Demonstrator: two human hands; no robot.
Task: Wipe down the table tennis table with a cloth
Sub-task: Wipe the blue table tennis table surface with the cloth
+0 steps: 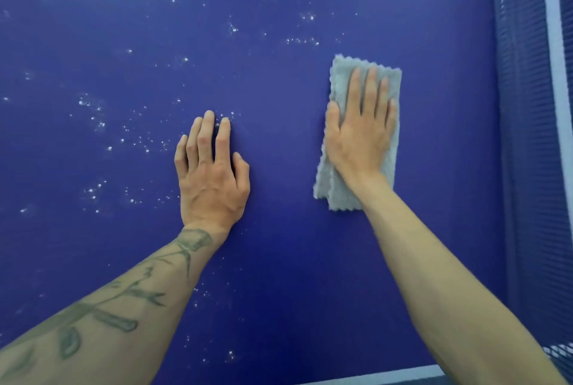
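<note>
Blue desk (294, 260) fills the view, dotted with white specks (93, 117) mostly across its left and far parts, with a dark net (527, 136) along the right. On a folded grey cloth (341, 80) right of centre, the right hand (359, 139) presses flat with straight fingers. To the left, apart from the cloth, the left hand (210, 179) rests flat on the desk, holding nothing.

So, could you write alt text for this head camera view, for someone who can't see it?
A right hand presses a folded grey cloth flat on a blue table tennis table. The left hand rests flat beside it, among white specks.
</note>
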